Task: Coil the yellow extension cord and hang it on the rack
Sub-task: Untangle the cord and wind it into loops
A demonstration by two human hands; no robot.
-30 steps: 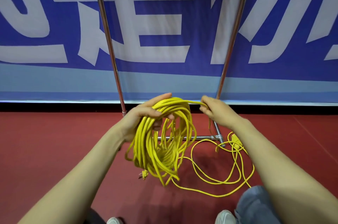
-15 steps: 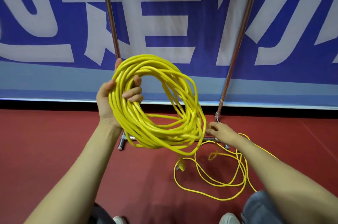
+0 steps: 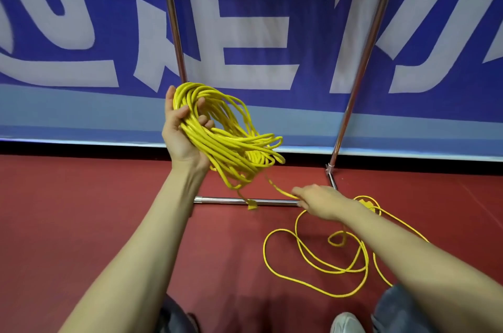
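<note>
Even, fairly bright light from overhead. Soft shadows fall on the red floor (image 3: 81, 224) under the forearms. The chrome rack (image 3: 174, 33) poles carry thin glare streaks and lean outward — wide-angle distortion. The yellow extension cord (image 3: 228, 142) coil blurs slightly at its right end.

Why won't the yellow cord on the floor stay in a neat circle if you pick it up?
It is probably floppy: the loose cord lies in uneven curls on the floor. The coil in the left hand sags and fans out, so loops likely slip apart. The strand at the right hand bends easily too.
</note>
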